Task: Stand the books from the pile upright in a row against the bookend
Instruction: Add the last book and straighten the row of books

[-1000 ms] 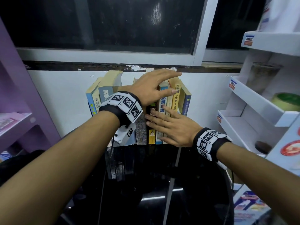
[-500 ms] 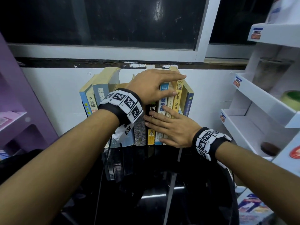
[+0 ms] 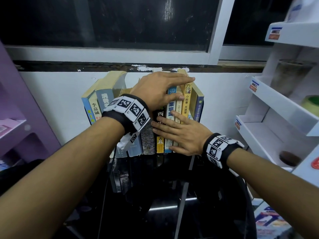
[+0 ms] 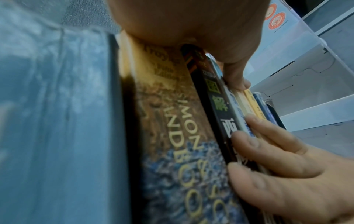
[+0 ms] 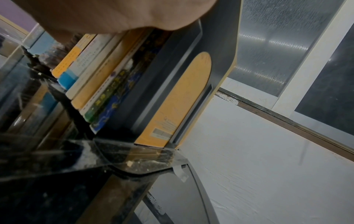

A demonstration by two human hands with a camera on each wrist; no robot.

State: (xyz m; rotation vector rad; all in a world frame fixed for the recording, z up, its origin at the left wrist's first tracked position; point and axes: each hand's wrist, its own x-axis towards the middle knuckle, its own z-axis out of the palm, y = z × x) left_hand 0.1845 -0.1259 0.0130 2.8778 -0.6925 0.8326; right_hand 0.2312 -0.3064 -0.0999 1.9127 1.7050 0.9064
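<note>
A row of books [image 3: 187, 102] stands upright on the black glossy table [image 3: 155, 195] against the white wall. My left hand [image 3: 162, 88] lies over the book tops with straight fingers, and its thumb [image 4: 237, 80] presses on the spines. My right hand [image 3: 179, 135] lies flat on the lower spines, fingers [image 4: 268, 151] straight. At the row's right end is a dark grey bookend [image 5: 184, 50]; a yellow cover [image 5: 182, 97] shows through its arched cut-out. The two leftmost books [image 3: 94, 107] lean left. The left wrist view shows a brown-and-blue spine [image 4: 172, 121] beside a black one [image 4: 216, 100].
A white shelf unit [image 3: 276, 104] with jars stands close on the right. A purple shelf [image 3: 25, 104] is on the left. A dark window [image 3: 138, 23] runs above the wall. The table's rounded corner [image 5: 134, 159] lies just beyond the bookend. A cable [image 3: 107, 187] crosses the table.
Both hands keep their places on the row of books. Only the head view has shifted a little.
</note>
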